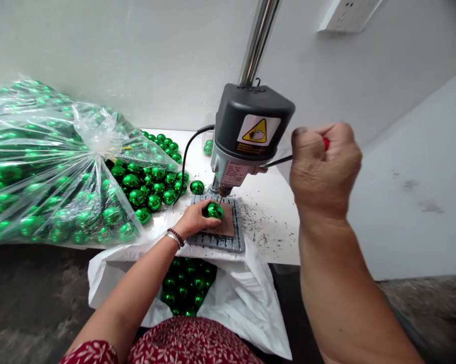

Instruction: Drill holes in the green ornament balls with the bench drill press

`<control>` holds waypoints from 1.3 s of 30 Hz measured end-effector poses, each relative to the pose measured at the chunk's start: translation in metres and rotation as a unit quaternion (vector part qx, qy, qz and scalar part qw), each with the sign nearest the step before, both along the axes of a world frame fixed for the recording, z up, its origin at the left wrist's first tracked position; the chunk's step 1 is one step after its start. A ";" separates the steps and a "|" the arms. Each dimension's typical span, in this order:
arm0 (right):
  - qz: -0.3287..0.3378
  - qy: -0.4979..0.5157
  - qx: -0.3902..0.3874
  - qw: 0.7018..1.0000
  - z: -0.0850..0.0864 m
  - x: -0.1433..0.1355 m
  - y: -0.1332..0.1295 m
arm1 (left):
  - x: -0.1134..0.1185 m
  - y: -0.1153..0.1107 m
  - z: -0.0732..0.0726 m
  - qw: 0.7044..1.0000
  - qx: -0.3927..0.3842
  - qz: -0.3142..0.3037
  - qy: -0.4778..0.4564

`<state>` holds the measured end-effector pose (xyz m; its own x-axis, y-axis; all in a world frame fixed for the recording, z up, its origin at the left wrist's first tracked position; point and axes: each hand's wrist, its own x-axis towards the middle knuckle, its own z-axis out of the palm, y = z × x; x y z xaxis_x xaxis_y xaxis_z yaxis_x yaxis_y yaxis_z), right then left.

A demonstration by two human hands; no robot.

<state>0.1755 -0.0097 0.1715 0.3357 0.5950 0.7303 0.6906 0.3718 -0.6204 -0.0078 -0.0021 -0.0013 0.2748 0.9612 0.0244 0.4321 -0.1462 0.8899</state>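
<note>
My left hand [198, 217] grips a shiny green ball [215, 211] between thumb and fingers, over a brown board [227, 225] on the grey base plate [237, 245] of a small bench drill press [251, 126]. The drill's chuck [225, 191] points down close above the ball; whether the bit touches it I cannot tell. My right hand [324, 169] is raised to the right of the motor housing, closed around the press's lever, whose red knob [326, 144] peeks out beside the fingers. The lever's rod [279, 161] runs from my fist to the machine.
A tied clear plastic bag [99, 136] full of green balls fills the left of the white table [281, 222]. Loose green balls [154, 189] lie beside it. Dark shavings surround the base. Below the table edge, an open white sack [243, 288] holds more balls.
</note>
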 end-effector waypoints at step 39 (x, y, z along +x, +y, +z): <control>0.026 0.024 0.071 0.997 -0.011 -0.001 -0.001 | -0.025 -0.002 0.007 0.873 -0.282 0.092 -0.388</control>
<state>0.1745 -0.0111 0.1606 0.3430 0.5049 0.7921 0.6388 0.4928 -0.5908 -0.0327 -0.0044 0.0060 0.2251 0.9066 -0.3568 -0.3623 0.4179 0.8332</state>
